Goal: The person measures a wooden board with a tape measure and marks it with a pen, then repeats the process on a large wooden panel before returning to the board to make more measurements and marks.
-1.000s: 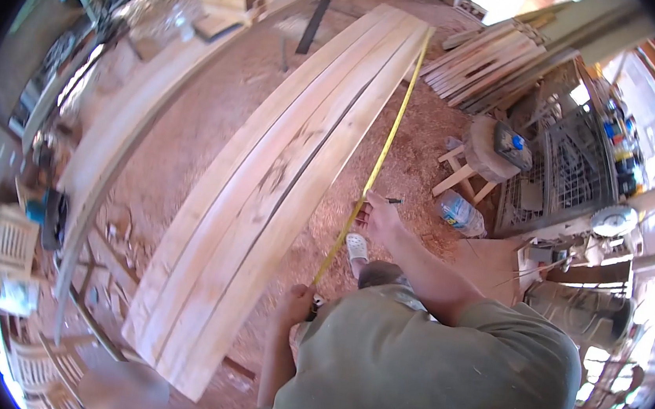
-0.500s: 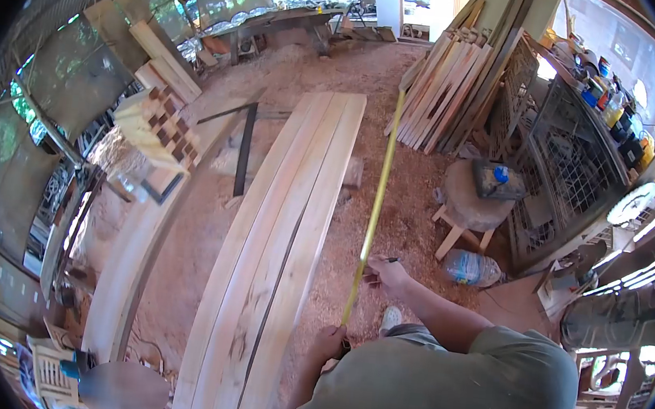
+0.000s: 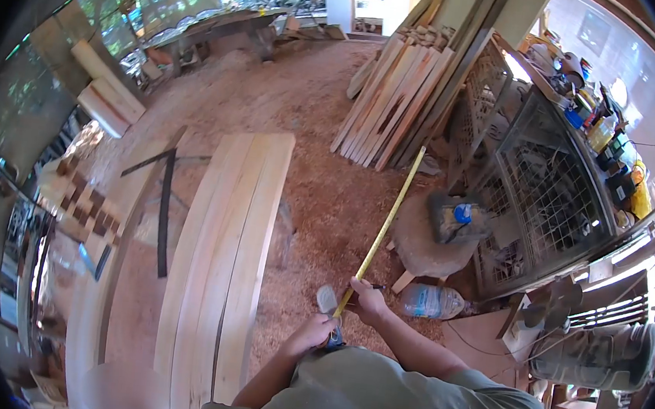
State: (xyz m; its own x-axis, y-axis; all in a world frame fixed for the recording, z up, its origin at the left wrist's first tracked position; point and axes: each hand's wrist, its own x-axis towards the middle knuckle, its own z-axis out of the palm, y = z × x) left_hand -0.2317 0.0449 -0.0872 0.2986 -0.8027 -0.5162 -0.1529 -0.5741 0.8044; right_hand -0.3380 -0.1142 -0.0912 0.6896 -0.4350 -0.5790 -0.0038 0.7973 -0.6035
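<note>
A yellow tape measure blade [image 3: 390, 225] stretches from in front of my body up toward the leaning timber, its far end in the air. My left hand [image 3: 315, 333] is closed around the tape measure's case [image 3: 334, 337], which is partly hidden by the fingers. Just ahead of it, my right hand [image 3: 368, 301] has its fingers closed at the blade. A thin dark stick, like a pen or pencil, pokes out of that hand. To the left of my hands lie long pale planks [image 3: 215, 265] side by side.
Sawn boards [image 3: 393, 100] lean at the back. A round stool [image 3: 435, 234] carries a dark tray with a blue-topped object; a plastic bottle [image 3: 432, 301] lies beside it. Mesh-fronted cabinet [image 3: 548, 202] at right. A black metal square [image 3: 165, 212] and stacked wood blocks [image 3: 87, 201] are left.
My hands have come closer together, and less blade stretches out. The blade's far end has swung right, from the leaning boards toward the stool. My view has turned right.
</note>
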